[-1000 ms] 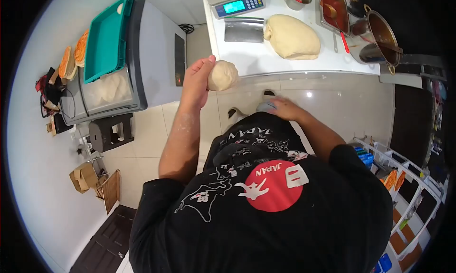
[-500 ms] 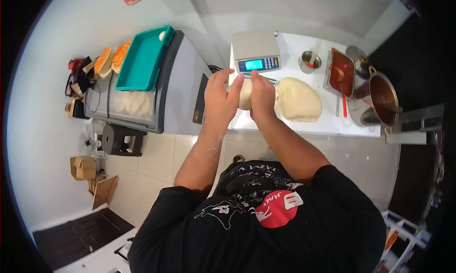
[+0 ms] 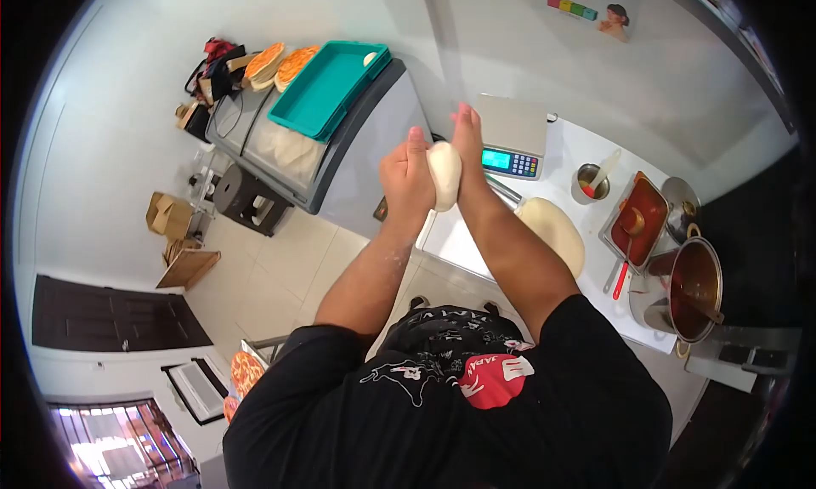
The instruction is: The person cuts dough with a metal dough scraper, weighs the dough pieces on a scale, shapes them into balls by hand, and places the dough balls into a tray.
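Observation:
A pale dough ball (image 3: 444, 177) is pressed between my two palms, raised in front of the white table's left end. My left hand (image 3: 406, 179) bears on its left side with curled fingers and the thumb pointing up. Against the right side lies my right hand (image 3: 467, 149), fingers stretched upward and palm on the dough. A larger dough mass (image 3: 552, 230) rests on the white table (image 3: 595, 285), partly hidden behind my right forearm. Just right of my right hand stands a digital scale (image 3: 514, 132) with a lit display.
A teal tray (image 3: 327, 93) with a small dough ball in it lies on a chest freezer (image 3: 365, 140). Topped flat bases (image 3: 265, 66) sit behind it. Further right are a metal cup (image 3: 590, 183), a sauce pan (image 3: 650, 213) with a ladle, and a large pot (image 3: 697, 289).
The view has swung left, so table and freezer appear further right. My hands have moved left from in front of the scale toward the freezer, carrying the dough ball; my right fingers are now straighter.

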Tool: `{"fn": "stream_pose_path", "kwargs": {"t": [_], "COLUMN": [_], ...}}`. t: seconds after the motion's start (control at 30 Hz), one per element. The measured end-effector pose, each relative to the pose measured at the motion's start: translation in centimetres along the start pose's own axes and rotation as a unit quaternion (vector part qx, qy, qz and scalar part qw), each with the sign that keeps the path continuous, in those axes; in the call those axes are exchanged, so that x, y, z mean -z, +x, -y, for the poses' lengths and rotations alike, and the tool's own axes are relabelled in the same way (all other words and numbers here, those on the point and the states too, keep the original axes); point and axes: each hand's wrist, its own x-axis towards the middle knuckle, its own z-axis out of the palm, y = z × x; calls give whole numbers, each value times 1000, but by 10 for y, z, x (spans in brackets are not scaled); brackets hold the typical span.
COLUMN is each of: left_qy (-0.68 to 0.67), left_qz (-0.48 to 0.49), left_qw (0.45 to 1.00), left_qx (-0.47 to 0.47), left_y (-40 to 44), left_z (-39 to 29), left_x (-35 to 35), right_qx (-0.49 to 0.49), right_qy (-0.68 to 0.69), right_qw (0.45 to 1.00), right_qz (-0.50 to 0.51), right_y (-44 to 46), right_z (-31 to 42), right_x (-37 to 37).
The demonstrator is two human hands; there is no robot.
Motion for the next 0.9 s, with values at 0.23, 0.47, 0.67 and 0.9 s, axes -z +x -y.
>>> {"fn": "stream_pose_path", "kwargs": {"t": [0.23,0.47,0.67,0.9], "left_qy": [40,62,-148,-199], "left_qz": [-69,1,31,-181], "left_qw": [996,994,977,954], "left_qx": [-31,93,153,132], "left_y": [17,40,47,81], "left_z": [7,-12,21,48], "left_x": [8,41,78,143], "right_qx": [14,141,224,268], "right_qy": [15,-286,14,-226], "right_qw": [999,947,968,936], "right_qz": [-40,30,115,29], "right_y": [-40,-26,11,61], "right_z": [-12,18,-25,-100], "right_x": [-16,-55,-97,-145]}}
